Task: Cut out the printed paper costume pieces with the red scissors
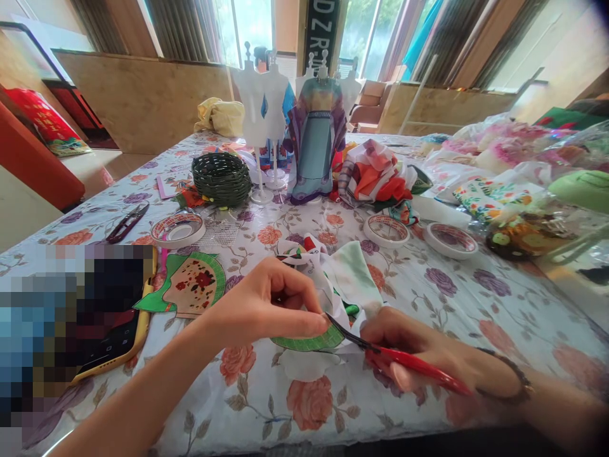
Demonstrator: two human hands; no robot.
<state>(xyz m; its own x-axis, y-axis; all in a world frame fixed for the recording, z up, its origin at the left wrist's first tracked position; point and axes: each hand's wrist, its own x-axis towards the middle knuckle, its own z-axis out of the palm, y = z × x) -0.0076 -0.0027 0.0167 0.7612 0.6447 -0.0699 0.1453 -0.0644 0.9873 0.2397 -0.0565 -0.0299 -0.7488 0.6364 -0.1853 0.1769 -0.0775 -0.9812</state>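
My right hand (428, 339) grips red-handled scissors (423, 365), their dark blades pointing left toward my other hand's fingertips. My left hand (266, 304) pinches the printed fabric (354, 273) between thumb and forefinger, right at the blade tips. This fabric is white and pale green with darker green printed shapes, and it lies bunched behind and between both hands. Below the fingers shows a green curved edge (309, 343) of the print. Left of my left hand lies a green-edged cut-out piece (197, 285) with a red flower pattern. The fingers partly hide the pinched spot.
A phone in a yellow case (143, 324) lies left, with dark thread snips (127, 223) behind it. Tape rolls (177, 230) (387, 231) (451, 241), a dark woven basket (221, 181), a dressed mannequin (316, 146) and white mannequins (254, 105) stand farther back. Bagged flowers (504, 143) lie right.
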